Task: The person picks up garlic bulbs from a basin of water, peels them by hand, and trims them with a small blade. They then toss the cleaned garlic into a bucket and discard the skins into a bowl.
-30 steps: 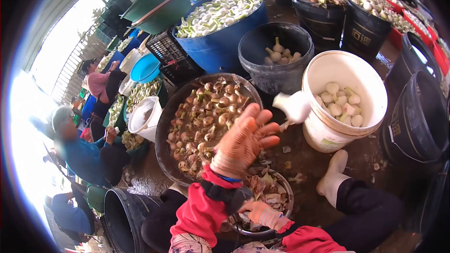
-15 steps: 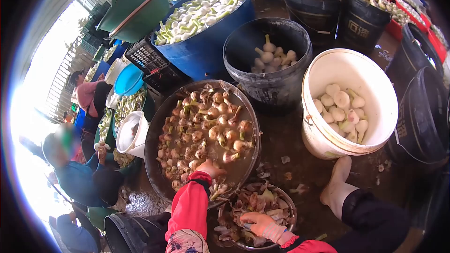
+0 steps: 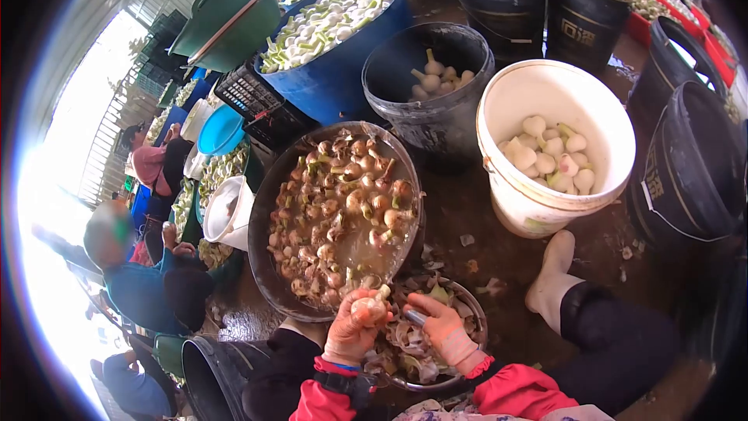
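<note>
My left hand (image 3: 348,333) is closed around a garlic bulb (image 3: 369,309), its cut stem pointing up. My right hand (image 3: 446,332), in an orange glove, grips a small knife (image 3: 414,316); only a short grey part of it shows. Both hands are above a metal bowl (image 3: 481,320) heaped with garlic peelings (image 3: 417,355). Just beyond stands a wide round tub (image 3: 259,265) of murky water with many unpeeled garlic bulbs (image 3: 331,206). To the right, a white bucket (image 3: 506,195) contains peeled bulbs (image 3: 549,157).
A black bucket (image 3: 421,121) with peeled bulbs stands behind the tub, beside a blue barrel (image 3: 335,70) full of trimmed garlic. Dark buckets (image 3: 693,171) line the right. My bare foot (image 3: 552,269) rests near the white bucket. Co-workers (image 3: 144,296) sit at the left.
My left hand has come out of the tub toward me and now holds a garlic bulb. My right hand has risen from the peelings, with the knife showing. The view has shifted slightly.
</note>
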{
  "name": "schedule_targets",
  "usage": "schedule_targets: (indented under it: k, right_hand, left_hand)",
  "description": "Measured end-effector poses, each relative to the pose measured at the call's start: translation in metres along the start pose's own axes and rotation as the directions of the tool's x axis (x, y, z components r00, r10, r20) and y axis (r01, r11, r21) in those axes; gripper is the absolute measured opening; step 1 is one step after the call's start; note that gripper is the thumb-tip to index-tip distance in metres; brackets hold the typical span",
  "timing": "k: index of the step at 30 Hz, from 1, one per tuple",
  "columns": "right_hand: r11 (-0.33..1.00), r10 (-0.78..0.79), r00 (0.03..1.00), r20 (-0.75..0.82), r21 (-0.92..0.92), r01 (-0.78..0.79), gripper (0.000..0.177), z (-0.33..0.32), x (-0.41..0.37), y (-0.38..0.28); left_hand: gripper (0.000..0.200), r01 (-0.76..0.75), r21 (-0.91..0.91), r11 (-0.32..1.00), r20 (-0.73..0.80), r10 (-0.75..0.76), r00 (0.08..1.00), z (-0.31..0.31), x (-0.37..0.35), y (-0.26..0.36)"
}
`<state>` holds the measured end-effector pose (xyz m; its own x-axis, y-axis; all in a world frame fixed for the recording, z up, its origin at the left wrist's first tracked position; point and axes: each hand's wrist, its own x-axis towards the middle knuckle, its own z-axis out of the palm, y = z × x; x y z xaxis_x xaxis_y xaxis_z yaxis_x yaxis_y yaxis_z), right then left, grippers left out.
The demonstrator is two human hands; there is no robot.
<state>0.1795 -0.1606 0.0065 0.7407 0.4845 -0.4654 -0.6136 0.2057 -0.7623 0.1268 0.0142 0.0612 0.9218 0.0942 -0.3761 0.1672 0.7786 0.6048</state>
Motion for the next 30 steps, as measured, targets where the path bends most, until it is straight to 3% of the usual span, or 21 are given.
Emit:
schedule_targets:
  k: [1,4,5,6,7,9,10,12,13,14,15,16,17,18,20,24,25,26,27,28,30]
  right_hand:
    - [0.975,0.015,0.999,0.039,0.220,-0.024,0.045,0.001,-0.001,0.007]
    - [0.974,0.094,0.990,0.109,0.194,-0.114,0.047,-0.002,-0.008,0.003]
    - [0.991,0.114,0.990,0.083,0.064,-0.120,0.044,-0.005,-0.014,-0.002]
    - [0.991,0.110,0.991,0.080,0.065,-0.115,0.044,-0.007,-0.016,-0.003]
    - [0.995,0.099,0.992,0.083,0.017,-0.101,0.043,-0.008,-0.016,-0.003]
    - [0.996,0.090,0.992,0.088,-0.030,-0.087,0.042,-0.010,-0.016,0.001]
    - [0.991,0.118,0.985,0.122,0.046,-0.125,0.041,-0.012,-0.014,0.004]
    - [0.980,0.138,0.978,0.159,0.122,-0.158,0.040,-0.013,-0.012,0.008]
    - [0.992,0.127,0.983,0.132,-0.011,-0.127,0.038,-0.013,-0.010,0.010]
    - [0.985,0.114,0.988,0.108,-0.145,-0.097,0.037,-0.014,-0.009,0.012]
    - [0.984,0.113,0.988,0.109,-0.148,-0.096,0.037,-0.012,-0.013,0.007]
    - [0.995,0.060,0.993,0.098,-0.084,-0.052,0.036,-0.007,-0.021,-0.003]
    - [1.000,0.010,0.996,0.087,-0.022,-0.008,0.035,-0.004,-0.026,-0.009]
    - [1.000,0.012,0.995,0.098,-0.027,-0.009,0.035,-0.003,-0.026,-0.009]
    - [0.982,-0.175,0.982,0.074,-0.063,0.179,0.036,0.003,-0.025,-0.007]
    - [0.970,-0.233,0.958,0.166,-0.038,0.242,0.044,-0.001,-0.022,-0.003]
    - [0.996,-0.086,0.986,0.141,0.036,0.082,0.041,0.000,-0.029,-0.015]
    - [0.996,-0.086,0.986,0.142,0.038,0.082,0.041,-0.001,-0.027,-0.014]
    - [0.975,0.124,0.962,0.245,0.152,-0.165,0.040,-0.004,-0.024,-0.013]
    - [0.882,0.308,0.879,0.364,0.236,-0.408,0.039,-0.006,-0.022,-0.012]
    - [0.884,0.329,0.890,0.315,0.228,-0.408,0.032,-0.005,-0.027,-0.008]
  left_hand:
    - [0.043,-0.021,0.030,0.999,-0.021,0.022,1.000,-0.001,-0.009,-0.012]
    - [0.047,-0.044,0.080,0.996,-0.029,0.046,0.999,0.002,-0.026,-0.032]
    - [0.053,-0.082,0.226,0.971,-0.045,0.094,0.994,0.004,-0.032,-0.038]
    - [0.059,-0.117,0.367,0.923,-0.053,0.147,0.988,0.009,-0.036,-0.041]
    - [0.068,-0.114,0.584,0.804,-0.064,0.186,0.980,0.008,-0.038,-0.046]
    - [0.065,-0.141,0.839,0.525,0.024,0.223,0.974,0.014,-0.044,-0.050]
    - [0.063,-0.165,0.914,0.372,0.077,0.240,0.968,0.019,-0.046,-0.052]
    - [0.065,-0.359,0.914,-0.188,0.398,0.257,0.881,0.032,-0.047,-0.055]
    - [0.065,-0.386,0.895,-0.226,0.436,0.255,0.863,0.034,-0.046,-0.056]
    - [0.065,-0.386,0.894,-0.227,0.437,0.257,0.862,0.030,-0.047,-0.060]
    - [0.062,-0.288,0.940,0.182,0.209,0.360,0.909,0.022,-0.048,-0.066]
    - [0.058,-0.179,0.804,0.568,-0.045,0.357,0.933,0.029,-0.047,-0.067]
    - [0.053,-0.207,0.337,0.919,-0.250,0.299,0.921,0.038,-0.047,-0.067]
    - [0.046,-0.288,0.012,0.958,-0.234,0.283,0.930,0.032,-0.046,-0.063]
    - [0.040,-0.255,-0.232,0.939,-0.247,0.196,0.949,0.024,-0.044,-0.060]
    - [0.033,-0.265,-0.247,0.932,-0.304,0.186,0.935,0.030,-0.044,-0.055]
    - [0.031,-0.301,-0.201,0.932,-0.268,0.243,0.932,0.026,-0.044,-0.056]
    - [0.030,-0.336,-0.157,0.929,-0.229,0.297,0.927,0.022,-0.045,-0.058]
    - [0.032,-0.332,-0.089,0.939,-0.206,0.309,0.929,0.020,-0.047,-0.060]
    - [0.041,-0.322,0.114,0.940,-0.209,0.340,0.917,0.019,-0.046,-0.065]
    - [0.054,-0.359,0.528,0.770,-0.130,0.491,0.861,0.023,-0.049,-0.077]
